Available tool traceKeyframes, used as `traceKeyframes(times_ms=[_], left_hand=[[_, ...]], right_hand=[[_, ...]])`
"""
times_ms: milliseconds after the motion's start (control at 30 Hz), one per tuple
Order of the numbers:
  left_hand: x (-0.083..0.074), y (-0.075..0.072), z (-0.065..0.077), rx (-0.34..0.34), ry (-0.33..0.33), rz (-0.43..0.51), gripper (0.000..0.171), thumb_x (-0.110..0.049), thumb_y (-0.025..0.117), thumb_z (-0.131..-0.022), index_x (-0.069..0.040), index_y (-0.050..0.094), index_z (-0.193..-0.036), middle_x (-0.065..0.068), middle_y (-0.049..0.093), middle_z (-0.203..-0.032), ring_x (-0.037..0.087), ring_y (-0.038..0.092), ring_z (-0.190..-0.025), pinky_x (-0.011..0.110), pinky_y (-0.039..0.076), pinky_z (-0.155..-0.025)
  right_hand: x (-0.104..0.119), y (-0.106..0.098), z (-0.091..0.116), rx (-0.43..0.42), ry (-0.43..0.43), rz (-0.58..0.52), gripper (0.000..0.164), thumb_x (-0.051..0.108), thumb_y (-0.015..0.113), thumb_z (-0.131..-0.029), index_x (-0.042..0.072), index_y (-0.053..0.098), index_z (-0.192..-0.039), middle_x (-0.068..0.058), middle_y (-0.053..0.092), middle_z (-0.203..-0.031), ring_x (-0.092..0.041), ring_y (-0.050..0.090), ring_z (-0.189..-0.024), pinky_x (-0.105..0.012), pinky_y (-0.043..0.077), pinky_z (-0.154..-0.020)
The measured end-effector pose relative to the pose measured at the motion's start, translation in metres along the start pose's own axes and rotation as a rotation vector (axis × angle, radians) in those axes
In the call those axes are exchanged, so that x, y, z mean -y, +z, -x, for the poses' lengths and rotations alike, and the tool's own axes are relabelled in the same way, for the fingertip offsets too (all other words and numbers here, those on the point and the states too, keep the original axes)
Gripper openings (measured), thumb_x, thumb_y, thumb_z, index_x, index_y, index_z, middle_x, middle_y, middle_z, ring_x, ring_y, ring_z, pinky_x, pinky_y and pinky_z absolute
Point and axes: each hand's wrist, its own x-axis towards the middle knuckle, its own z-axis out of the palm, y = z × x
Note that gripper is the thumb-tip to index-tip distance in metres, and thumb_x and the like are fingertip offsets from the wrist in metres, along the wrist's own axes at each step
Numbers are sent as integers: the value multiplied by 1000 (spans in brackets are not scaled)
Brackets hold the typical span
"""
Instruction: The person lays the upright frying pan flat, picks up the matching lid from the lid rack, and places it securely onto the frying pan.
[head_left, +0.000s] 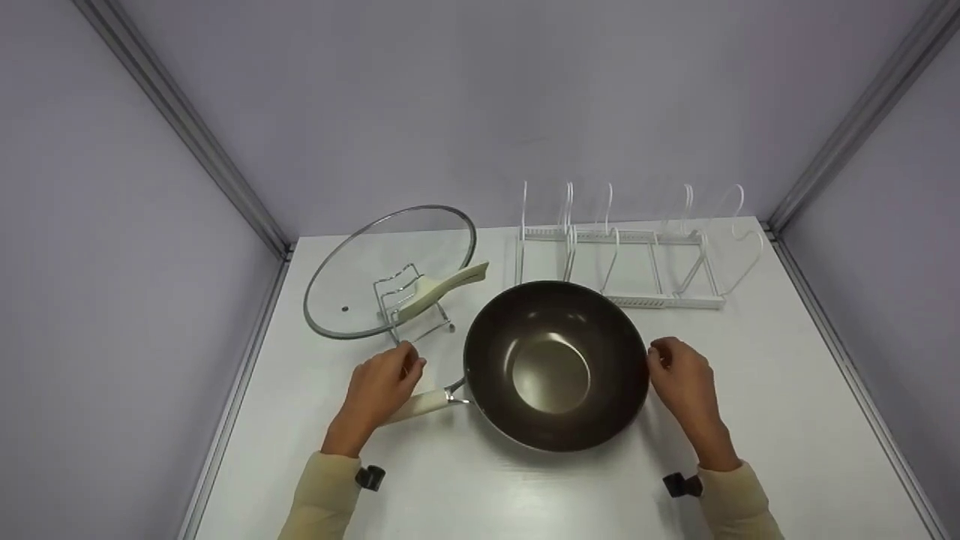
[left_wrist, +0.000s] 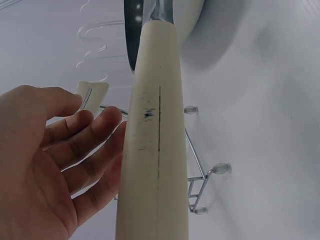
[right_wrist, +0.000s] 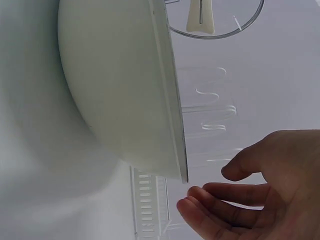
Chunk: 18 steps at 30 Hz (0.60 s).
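A wok (head_left: pixel 551 315) with a dark inside and a pale outside (right_wrist: pixel 120 85) sits on the white table, its cream handle (head_left: pixel 424 403) pointing left. My left hand (head_left: pixel 379 386) hovers over that handle in the head view. In the left wrist view the fingers (left_wrist: pixel 90 165) curve loosely beside the handle (left_wrist: pixel 155 125), holding nothing. At the wok's right edge is my right hand (head_left: pixel 684 379). The right wrist view shows its thumb and fingers relaxed, with a small gap between the fingertips (right_wrist: pixel 192 205) and the rim (right_wrist: pixel 182 155).
Behind the left hand, a glass lid (head_left: pixel 330 334) with a cream handle (head_left: pixel 442 291) leans in a small metal wire stand (head_left: pixel 384 300). A white dish rack (head_left: pixel 660 302) with upright wire loops stands behind the wok. Grey-white walls (head_left: pixel 480 112) enclose the table.
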Motion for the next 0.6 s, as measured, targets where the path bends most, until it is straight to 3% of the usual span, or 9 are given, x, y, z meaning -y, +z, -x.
traceKeyframes(times_ms=[100, 267, 600], left_hand=[[-3, -1, -3, -33, -3, 14, 12, -24, 69, -104, -13, 68, -99, -2, 68, -80, 10, 56, -68, 33, 48, -63], [-7, -2, -8, -109, 3, 44, 10, -22, 69, -104, -13, 69, -99, -2, 70, -82, 10, 60, -71, 32, 49, -64], [-16, -1, -17, -242, 21, 123, 8, -17, 69, -103, -10, 70, -99, 1, 71, -81, 11, 63, -71, 31, 52, -65]], right_hand=[[1, 1, -3, -30, -25, 8, 18, 10, 62, -102, -4, 73, -106, -19, 73, -91, -32, 68, -82, -45, 52, -73], [7, 3, -9, -2, -48, -4, 13, 11, 64, -101, -1, 68, -97, -13, 67, -81, -24, 60, -70, -35, 46, -63], [35, 12, -20, 5, -102, -22, 16, 14, 69, -99, 4, 61, -91, -10, 63, -77, -24, 57, -69, -37, 45, -66]])
